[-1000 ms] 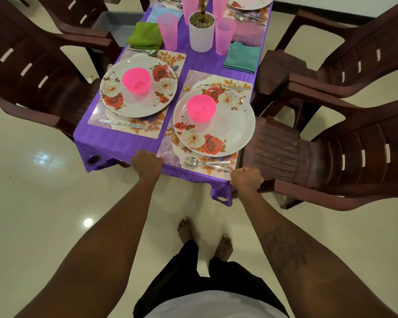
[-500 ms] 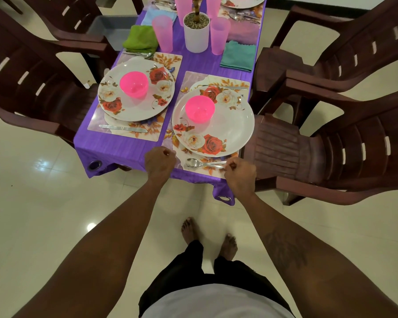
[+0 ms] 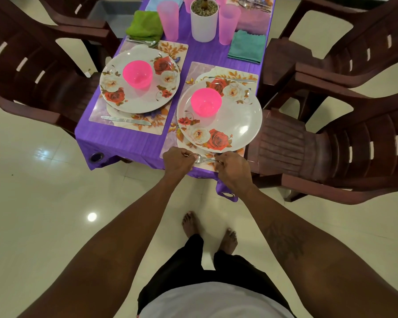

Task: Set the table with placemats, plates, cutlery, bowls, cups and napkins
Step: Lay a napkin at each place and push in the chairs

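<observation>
On the purple-clothed table [image 3: 124, 143], two floral placemats each carry a rose-patterned plate with a pink bowl. The near right plate [image 3: 237, 125] holds one bowl [image 3: 206, 102]; the left plate [image 3: 133, 99] holds the other bowl [image 3: 137, 73]. A spoon [image 3: 202, 159] lies on the right placemat [image 3: 170, 143] at the table's front edge. My left hand [image 3: 178, 160] pinches its bowl end with curled fingers. My right hand [image 3: 232, 168] pinches its handle. A knife [image 3: 125, 120] lies on the left placemat in front of the left plate.
Pink cups [image 3: 169, 19], a white pot [image 3: 203, 21], a green napkin [image 3: 145, 25] and a teal napkin [image 3: 247, 45] sit further back. Dark brown chairs [image 3: 308, 143] crowd both sides. My bare feet [image 3: 210, 230] stand on the glossy tile floor.
Both hands left the table's front edge and came together over the spoon on the right placemat. Each now pinches one end of it.
</observation>
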The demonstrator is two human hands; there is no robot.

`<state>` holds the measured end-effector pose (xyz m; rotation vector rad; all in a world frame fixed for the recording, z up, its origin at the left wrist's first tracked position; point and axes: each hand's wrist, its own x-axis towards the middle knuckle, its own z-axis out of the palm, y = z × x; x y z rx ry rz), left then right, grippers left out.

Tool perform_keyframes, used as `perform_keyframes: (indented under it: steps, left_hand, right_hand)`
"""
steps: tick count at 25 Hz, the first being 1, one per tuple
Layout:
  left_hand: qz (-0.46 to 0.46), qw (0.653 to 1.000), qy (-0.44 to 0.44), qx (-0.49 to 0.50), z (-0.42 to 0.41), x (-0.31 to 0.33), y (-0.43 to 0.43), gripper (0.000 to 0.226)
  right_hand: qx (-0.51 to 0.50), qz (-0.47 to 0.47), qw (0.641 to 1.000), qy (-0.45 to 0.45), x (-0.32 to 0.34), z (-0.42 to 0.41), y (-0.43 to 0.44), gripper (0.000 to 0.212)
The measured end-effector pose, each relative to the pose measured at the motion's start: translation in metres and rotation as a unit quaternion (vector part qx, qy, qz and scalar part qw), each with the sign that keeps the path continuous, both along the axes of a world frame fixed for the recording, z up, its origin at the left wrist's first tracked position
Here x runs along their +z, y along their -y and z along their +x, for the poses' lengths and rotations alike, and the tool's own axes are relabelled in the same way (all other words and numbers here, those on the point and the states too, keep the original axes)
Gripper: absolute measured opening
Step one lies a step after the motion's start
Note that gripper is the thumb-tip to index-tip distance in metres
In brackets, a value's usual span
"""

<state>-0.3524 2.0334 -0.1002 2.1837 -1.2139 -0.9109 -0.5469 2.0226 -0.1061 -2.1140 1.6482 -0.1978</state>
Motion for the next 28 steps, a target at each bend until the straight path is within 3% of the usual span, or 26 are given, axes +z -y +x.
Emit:
perform_keyframes:
  steps: [4,10,16,28]
  left_hand:
    - [0.016,0.999,-0.024,0.028,0.007,0.0,0.006,0.022]
    - [0.042,0.992,-0.1,0.068,0.011,-0.002,0.009,0.024]
    - [0.015,0.994,-0.078,0.07,0.014,-0.002,-0.006,0.025]
    - [0.017,0.995,-0.036,0.095,-0.003,-0.007,-0.004,0.018]
  right_hand:
    - [-0.003,-0.021,1.0,0.017,0.001,0.004,-0.001,0.03]
    - [0.016,-0.02,0.999,-0.03,-0.001,0.008,0.001,0.027]
    - [0.034,-0.01,0.993,-0.113,-0.003,0.007,0.01,0.025]
    - [0.041,-0.054,0.991,-0.118,-0.006,0.002,0.016,0.026]
